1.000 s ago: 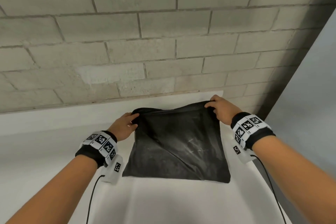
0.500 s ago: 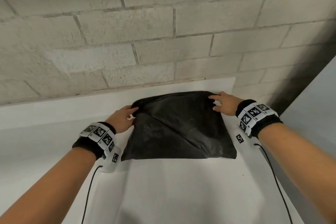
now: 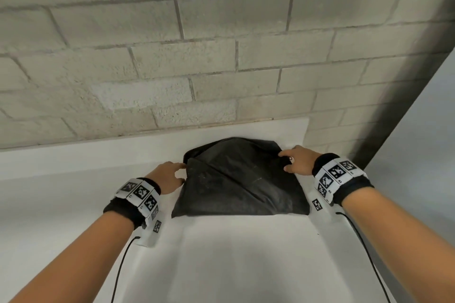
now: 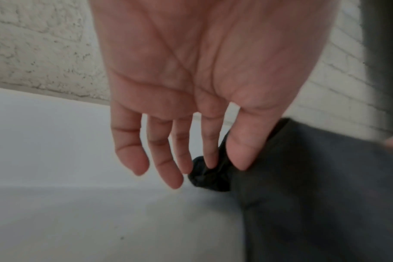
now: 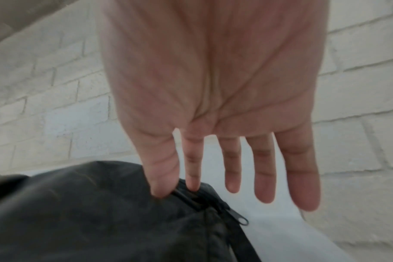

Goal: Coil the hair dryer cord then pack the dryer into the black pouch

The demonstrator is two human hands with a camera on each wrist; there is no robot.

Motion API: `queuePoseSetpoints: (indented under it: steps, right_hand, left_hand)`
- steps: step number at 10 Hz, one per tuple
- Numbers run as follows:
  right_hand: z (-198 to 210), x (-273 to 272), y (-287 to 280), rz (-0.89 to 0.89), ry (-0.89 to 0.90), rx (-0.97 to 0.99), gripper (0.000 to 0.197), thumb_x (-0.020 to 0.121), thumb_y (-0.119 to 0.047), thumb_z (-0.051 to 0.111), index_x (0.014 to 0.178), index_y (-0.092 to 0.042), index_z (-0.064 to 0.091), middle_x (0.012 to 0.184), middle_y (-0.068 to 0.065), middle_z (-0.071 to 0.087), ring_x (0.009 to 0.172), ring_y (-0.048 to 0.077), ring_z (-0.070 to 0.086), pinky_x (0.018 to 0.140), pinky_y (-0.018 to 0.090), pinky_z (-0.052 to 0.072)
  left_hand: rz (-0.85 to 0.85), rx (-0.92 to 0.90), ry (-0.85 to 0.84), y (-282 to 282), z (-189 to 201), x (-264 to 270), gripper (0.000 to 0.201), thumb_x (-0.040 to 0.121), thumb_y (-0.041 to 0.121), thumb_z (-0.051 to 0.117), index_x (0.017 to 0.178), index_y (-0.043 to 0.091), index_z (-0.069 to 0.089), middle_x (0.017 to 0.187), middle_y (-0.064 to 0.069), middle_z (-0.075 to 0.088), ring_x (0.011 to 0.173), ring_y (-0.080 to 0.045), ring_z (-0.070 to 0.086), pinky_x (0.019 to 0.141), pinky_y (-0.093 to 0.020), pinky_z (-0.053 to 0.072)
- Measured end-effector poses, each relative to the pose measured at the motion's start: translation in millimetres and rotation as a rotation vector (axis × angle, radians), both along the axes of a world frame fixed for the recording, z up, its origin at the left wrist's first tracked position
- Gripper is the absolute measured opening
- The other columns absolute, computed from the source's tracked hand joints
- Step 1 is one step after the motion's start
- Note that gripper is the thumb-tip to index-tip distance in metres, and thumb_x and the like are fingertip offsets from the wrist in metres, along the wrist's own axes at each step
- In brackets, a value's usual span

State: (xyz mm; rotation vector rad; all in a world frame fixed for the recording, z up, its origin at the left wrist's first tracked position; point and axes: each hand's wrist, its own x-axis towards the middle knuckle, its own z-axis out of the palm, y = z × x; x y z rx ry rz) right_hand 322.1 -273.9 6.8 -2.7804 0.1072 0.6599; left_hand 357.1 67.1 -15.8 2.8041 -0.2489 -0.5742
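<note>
Hands at both far corners of black pouch [image 3: 242,179], dryer apparently already inside.

White tabletop [image 3: 221,253] runs to a brick wall [image 3: 221,56] at far side; pouch lies bulging on it, centre-right, far end near the wall. Dryer and cord not visible, likely inside, can't confirm. Left hand [image 3: 167,177] at far-left corner, thumb and index pinching a bunched bit of fabric, other fingers [image 4: 166,159] loose and straight. Right hand [image 3: 299,160] at far-right corner, thumb and index pinching the edge by the zip; zip pull [image 5: 241,219] hangs free just beside. Step: closing up. Next likely needs a grip on the pull, left hand holding fabric taut.
</note>
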Motion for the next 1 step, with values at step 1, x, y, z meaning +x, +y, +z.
queuePoseSetpoints:
  steps: [1]
  right_hand:
    - [13.0,-23.2,12.0,0.015,-0.026,0.031,0.052,0.091,-0.025,0.050,0.140,-0.024,0.034,0.137,0.015,0.041,0.121,0.030,0.046,0.102,0.031,0.037]
  left_hand:
    - [0.012,-0.101,-0.051,-1.2,16.0,-18.1,0.045,0.090,0.025,0.050,0.134,0.021,0.041,0.141,-0.008,0.041,0.128,-0.026,0.040,0.109,-0.032,0.028]
